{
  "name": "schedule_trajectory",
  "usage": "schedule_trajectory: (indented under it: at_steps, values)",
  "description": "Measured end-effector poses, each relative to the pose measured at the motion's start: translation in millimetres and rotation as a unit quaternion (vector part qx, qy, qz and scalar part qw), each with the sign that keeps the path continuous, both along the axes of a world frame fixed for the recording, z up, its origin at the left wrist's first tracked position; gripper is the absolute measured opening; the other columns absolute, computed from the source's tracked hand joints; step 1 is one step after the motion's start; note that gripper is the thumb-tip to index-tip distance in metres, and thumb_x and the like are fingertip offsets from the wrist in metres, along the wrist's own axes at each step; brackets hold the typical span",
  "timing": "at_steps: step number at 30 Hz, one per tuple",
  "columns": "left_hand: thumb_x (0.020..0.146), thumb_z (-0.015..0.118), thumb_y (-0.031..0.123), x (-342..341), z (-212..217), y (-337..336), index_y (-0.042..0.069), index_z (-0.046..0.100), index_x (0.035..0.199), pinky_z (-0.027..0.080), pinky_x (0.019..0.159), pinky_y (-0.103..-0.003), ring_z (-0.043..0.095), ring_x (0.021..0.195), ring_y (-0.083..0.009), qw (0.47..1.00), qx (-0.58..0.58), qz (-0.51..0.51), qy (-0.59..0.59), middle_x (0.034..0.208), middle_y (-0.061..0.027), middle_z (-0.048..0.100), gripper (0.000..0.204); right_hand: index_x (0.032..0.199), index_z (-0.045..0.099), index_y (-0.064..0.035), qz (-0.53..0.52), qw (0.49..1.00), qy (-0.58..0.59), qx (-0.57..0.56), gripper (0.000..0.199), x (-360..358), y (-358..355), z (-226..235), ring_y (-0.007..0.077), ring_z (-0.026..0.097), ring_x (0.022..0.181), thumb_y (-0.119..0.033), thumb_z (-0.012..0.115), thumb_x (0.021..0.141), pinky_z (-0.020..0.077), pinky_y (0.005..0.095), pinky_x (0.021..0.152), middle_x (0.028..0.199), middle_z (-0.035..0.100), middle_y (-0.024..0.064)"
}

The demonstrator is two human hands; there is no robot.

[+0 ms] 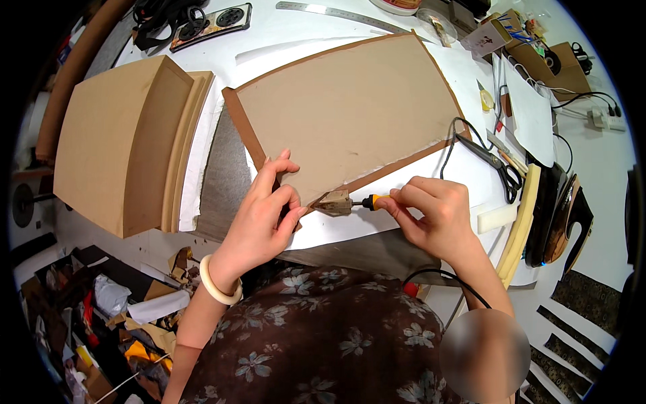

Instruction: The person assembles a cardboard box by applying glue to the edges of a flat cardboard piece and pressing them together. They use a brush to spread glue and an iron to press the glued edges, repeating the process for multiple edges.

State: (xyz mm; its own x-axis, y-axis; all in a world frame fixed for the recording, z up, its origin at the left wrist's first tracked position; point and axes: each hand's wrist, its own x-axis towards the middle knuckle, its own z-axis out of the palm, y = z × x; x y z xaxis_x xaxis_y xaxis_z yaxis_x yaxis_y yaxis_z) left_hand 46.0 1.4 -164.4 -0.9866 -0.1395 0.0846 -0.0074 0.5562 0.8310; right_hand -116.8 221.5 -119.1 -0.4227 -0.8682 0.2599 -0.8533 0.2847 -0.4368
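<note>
A large flat beige panel [350, 108] with brown edging lies slanted across the white table. My left hand [252, 215] is at its near corner, thumb and index finger closed around the brown edge there, other fingers loosely bent over the panel. In my right hand [437, 212] is a small electric iron [336, 203] with a yellow and black handle and a wedge-shaped metal head. The head's tip touches the brown edging beside my left thumb. My left fingers partly hide the corner. A black cord trails near my right hand.
A beige box-shaped piece [101, 145] stands at left. Black-handled scissors [498, 168], a white block [496, 218] and a curved cream strip [521, 225] lie at right. Behind the panel are a metal ruler [330, 12] and a phone [212, 27]. Scraps [128, 316] cover the floor at lower left.
</note>
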Motion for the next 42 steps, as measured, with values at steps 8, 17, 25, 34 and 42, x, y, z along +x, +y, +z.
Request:
schedule_trajectory:
  at_steps: [8,17,25,34,42]
  values:
    - [0.084,0.063,-0.002,1.3,-4.3,0.0,0.002,0.046,0.075,0.033,0.111,-0.051,0.039,0.137,-0.0436,1.0,-0.011,0.0,0.019,0.124,-0.0183,0.047,0.019,0.065,0.06,-0.0087,-0.007,1.0,0.005,-0.011,0.024,13.6,0.2,-0.1,0.0186,0.052,0.046,-0.018,0.079,0.078,0.0365,0.0316,0.041,0.055,0.051,0.0014]
    - [0.086,0.064,0.0,2.4,-6.7,-2.5,0.001,0.049,0.078,0.043,0.101,-0.043,0.033,0.141,-0.0442,1.0,0.013,-0.006,0.014,0.129,-0.0176,0.046,0.017,0.068,0.064,-0.0034,-0.007,1.0,0.002,-0.009,0.02,22.9,6.9,0.3,0.0166,0.055,0.044,-0.01,0.082,0.074,0.0394,0.0274,0.041,0.057,0.057,0.004]
    - [0.086,0.062,-0.004,2.3,-8.7,-4.4,0.001,0.049,0.084,0.044,0.098,-0.039,0.034,0.141,-0.0415,1.0,0.011,0.0,0.01,0.129,-0.0161,0.047,0.014,0.069,0.065,-0.0041,-0.017,1.0,0.01,-0.017,0.019,33.0,4.6,0.0,0.0156,0.054,0.044,-0.011,0.082,0.075,0.0377,0.0267,0.041,0.055,0.055,0.0029]
    - [0.088,0.06,-0.004,2.2,-6.0,-3.4,0.001,0.049,0.086,0.044,0.098,-0.039,0.036,0.14,-0.0403,1.0,0.01,0.003,0.007,0.128,-0.0156,0.048,0.012,0.065,0.058,-0.0092,-0.037,0.999,0.002,-0.009,0.026,40.3,-0.3,-2.1,0.0195,0.05,0.045,-0.019,0.077,0.079,0.0367,0.0329,0.041,0.055,0.048,0.0019]
    - [0.095,0.048,-0.003,1.5,-4.8,-5.6,0.001,0.049,0.099,0.041,0.101,-0.04,0.038,0.139,-0.0385,1.0,0.02,0.009,0.016,0.126,-0.0172,0.052,0.007,0.068,0.062,-0.006,-0.017,0.999,0.024,0.031,0.021,36.9,-7.0,4.8,0.0197,0.051,0.044,-0.012,0.079,0.078,0.0374,0.0312,0.041,0.056,0.053,0.0031]
